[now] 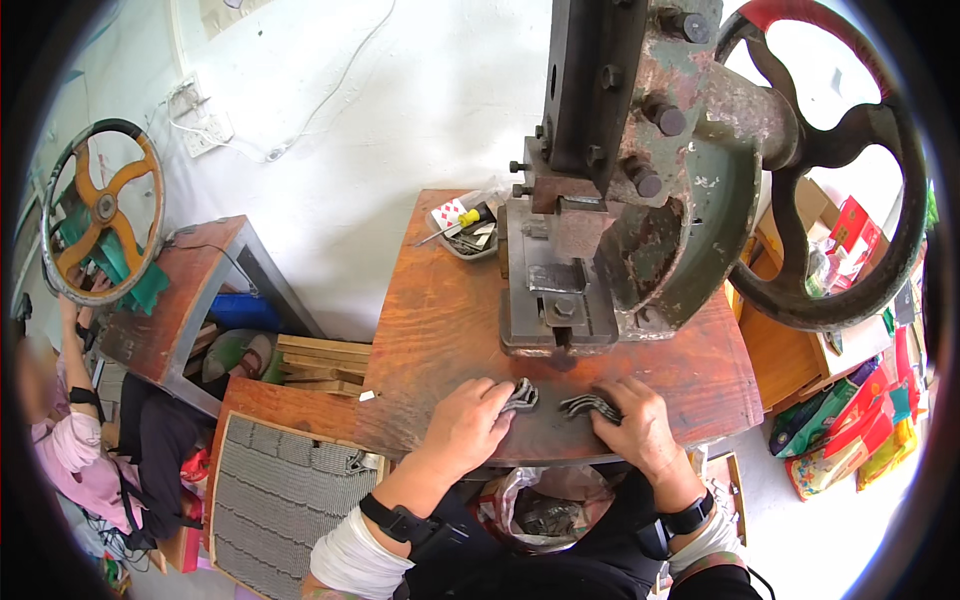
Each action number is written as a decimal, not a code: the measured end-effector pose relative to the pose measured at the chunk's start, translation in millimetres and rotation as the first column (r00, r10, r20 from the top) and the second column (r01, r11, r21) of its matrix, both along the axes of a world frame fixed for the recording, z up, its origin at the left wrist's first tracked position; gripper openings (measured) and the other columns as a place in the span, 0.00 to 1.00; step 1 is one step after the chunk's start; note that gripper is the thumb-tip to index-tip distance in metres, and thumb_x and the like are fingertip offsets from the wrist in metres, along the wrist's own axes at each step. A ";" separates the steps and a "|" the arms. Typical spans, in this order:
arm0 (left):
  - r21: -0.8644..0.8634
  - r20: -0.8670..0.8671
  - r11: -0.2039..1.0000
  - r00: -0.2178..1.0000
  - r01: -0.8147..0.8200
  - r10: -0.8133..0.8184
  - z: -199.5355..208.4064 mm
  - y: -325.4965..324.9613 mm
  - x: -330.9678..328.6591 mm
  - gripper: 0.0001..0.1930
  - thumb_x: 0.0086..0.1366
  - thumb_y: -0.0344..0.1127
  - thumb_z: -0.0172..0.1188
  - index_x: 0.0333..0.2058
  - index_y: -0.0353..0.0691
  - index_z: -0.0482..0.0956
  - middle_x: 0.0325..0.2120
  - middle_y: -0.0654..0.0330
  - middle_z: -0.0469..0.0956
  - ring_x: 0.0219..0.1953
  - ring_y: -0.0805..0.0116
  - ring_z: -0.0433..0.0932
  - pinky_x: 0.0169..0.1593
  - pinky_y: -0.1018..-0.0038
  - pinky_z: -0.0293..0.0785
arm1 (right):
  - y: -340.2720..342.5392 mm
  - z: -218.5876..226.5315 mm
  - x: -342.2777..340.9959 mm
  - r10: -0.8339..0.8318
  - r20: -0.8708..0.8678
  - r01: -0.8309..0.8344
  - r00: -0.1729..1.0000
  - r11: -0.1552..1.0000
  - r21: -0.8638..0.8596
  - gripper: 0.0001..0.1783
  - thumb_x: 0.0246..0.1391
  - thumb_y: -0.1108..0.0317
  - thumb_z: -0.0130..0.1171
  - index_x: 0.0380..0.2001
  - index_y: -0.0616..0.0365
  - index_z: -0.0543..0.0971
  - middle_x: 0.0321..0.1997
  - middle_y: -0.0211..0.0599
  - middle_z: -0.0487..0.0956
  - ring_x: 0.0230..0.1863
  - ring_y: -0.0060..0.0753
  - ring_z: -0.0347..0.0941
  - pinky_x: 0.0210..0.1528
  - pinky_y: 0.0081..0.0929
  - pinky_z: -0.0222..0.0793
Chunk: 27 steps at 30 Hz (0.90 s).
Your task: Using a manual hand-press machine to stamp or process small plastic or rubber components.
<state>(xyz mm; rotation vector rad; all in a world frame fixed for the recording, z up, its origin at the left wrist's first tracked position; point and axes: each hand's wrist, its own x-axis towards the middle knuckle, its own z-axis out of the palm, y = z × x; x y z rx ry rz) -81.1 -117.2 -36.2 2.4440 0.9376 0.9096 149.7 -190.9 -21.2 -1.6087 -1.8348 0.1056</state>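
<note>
Press (650, 215) of worn green-grey iron fills the upper right of the frame, its dark handwheel (850, 130) reaching the right edge, above a reddish-brown wooden surface (430, 310) at centre. At lower left lies a board (280, 490) covered in rows of grey strips; below the surface's front edge, at bottom centre, sits a clear plastic bag (513, 497). Left hand (468, 425) and right hand (640, 420) face each other near that edge, just below centre, fingers closed in both. The press's lower die (563, 310) lies above them in the frame, between the two: up and to the right of the left hand, up and to the left of the right, with neither hand clearly nearer. Pinched in the right is a wavy stack of thin grey pieces, the right bundle (590, 404), its long axis running roughly sideways and its free end pointing left toward the other hand. Smaller in view, the left bundle (522, 396), gripped by the left hand's fingertips, slants toward the upper right, its free end pointing up the frame toward the die; the two bundles stand apart.
</note>
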 end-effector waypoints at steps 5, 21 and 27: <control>-0.018 0.062 0.959 0.957 -0.281 0.282 -6.9 -10.7 2.1 0.16 0.49 0.30 0.59 0.40 0.36 0.74 0.30 0.51 0.73 0.32 0.47 0.76 0.37 0.58 0.74 | -10.8 0.2 -6.3 -0.236 0.003 0.235 0.972 0.965 -0.116 0.19 0.38 0.67 0.59 0.38 0.60 0.78 0.34 0.48 0.78 0.35 0.50 0.76 0.39 0.37 0.72; -0.213 0.138 0.944 0.949 -0.252 0.285 0.8 -14.5 -8.2 0.10 0.56 0.32 0.58 0.36 0.35 0.76 0.27 0.48 0.76 0.32 0.46 0.76 0.36 0.58 0.72 | 29.6 -7.7 -87.8 0.072 -0.101 -0.082 0.992 0.992 -0.097 0.25 0.46 0.63 0.59 0.47 0.63 0.71 0.38 0.53 0.76 0.40 0.55 0.74 0.41 0.43 0.71; -0.518 0.263 0.848 0.922 -0.112 0.283 2.6 -8.9 -16.0 0.10 0.60 0.28 0.52 0.40 0.31 0.76 0.30 0.43 0.78 0.33 0.49 0.79 0.38 0.66 0.74 | 26.9 9.1 -86.1 0.116 -0.223 -0.183 0.968 0.934 -0.306 0.36 0.44 0.58 0.64 0.55 0.64 0.66 0.47 0.55 0.72 0.51 0.56 0.68 0.52 0.42 0.66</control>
